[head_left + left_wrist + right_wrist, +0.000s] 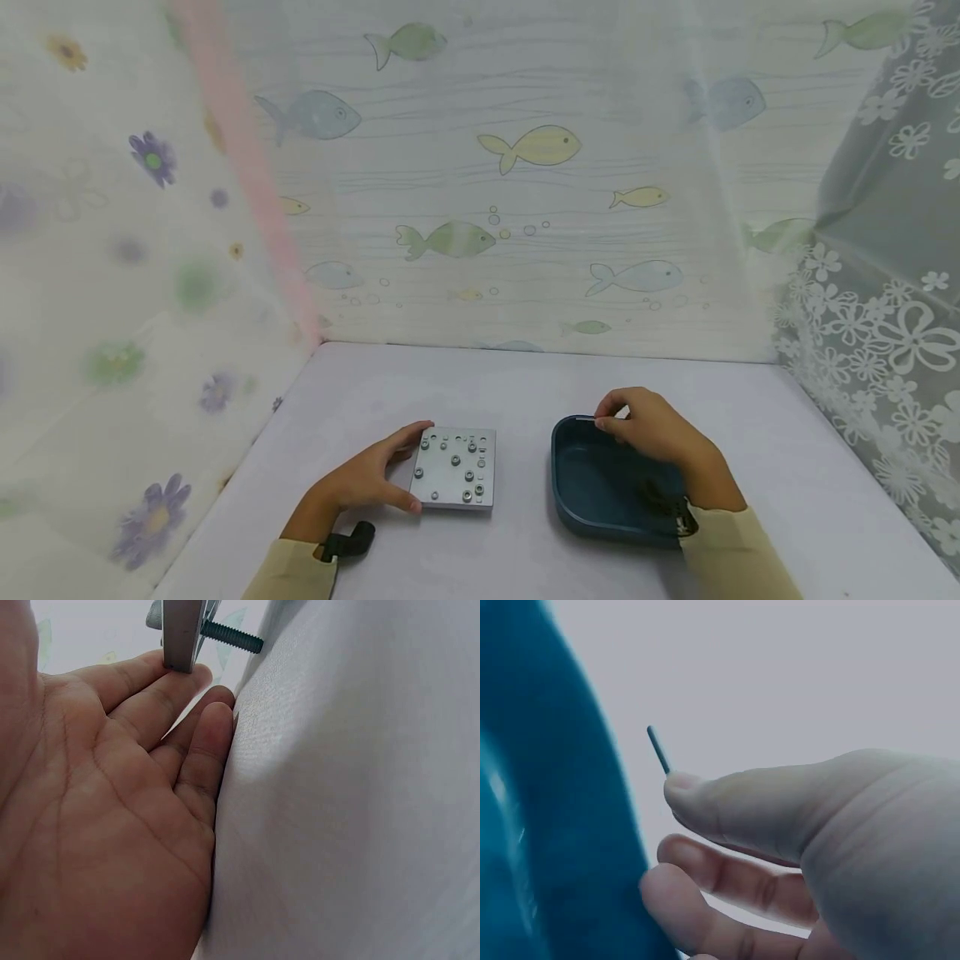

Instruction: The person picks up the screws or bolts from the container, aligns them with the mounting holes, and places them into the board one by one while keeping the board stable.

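A square metal plate [453,487] with holes and several socket-head screws [455,460] lies on the white table. My left hand [367,475] holds it by its left side, fingers at the far corner and thumb at the near corner. In the left wrist view, a threaded screw shank [236,637] sticks out under the plate [180,637]. Over the far rim of a dark blue tray [557,475], my right hand [652,425] pinches a thin metal rod [658,750] between thumb and fingers. The rod's other end is hidden in the hand.
The blue tray stands right of the plate, its near right part behind the right wrist. A black wrist strap device [352,540] sits on the left wrist. Fish-patterned curtain [450,292] hangs behind the table, with flowered sheets at both sides.
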